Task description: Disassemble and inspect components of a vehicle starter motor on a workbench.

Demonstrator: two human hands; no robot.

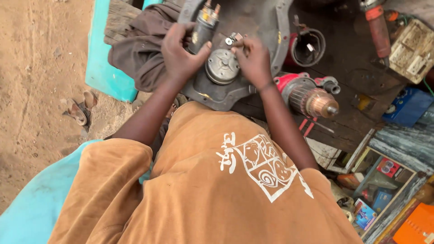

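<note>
Dark wooden work surface [348,122] fills upper right of frame. Grey cast-metal starter housing [217,97] w/ round silver end cap sits upper centre. Left hand [181,56] clamped on dark cylindrical solenoid [202,29]; right hand [253,61] pinches small silver fitting [233,39] on housing. Copper-wound armature [312,100] just right.

I see my left hand [181,56] on a dark cylinder [203,29], matt black w/ coppery metal studs on top, and my right hand [254,61] by a dull grey cast-metal housing [217,92], rough and grimy, w/ a rounder, brighter metal cap [222,66] at centre. The armature [314,99] beside it shows shiny copper and bare steel at the shaft end plus glossy red paint, while the counter [348,122] is dark, oil-stained wood, rough grain. Brown cloth [138,49] is soft and matt, my shirt [203,190] tan cotton-looking w/ a white print; ground [40,68] is dry sandy dirt.
</note>
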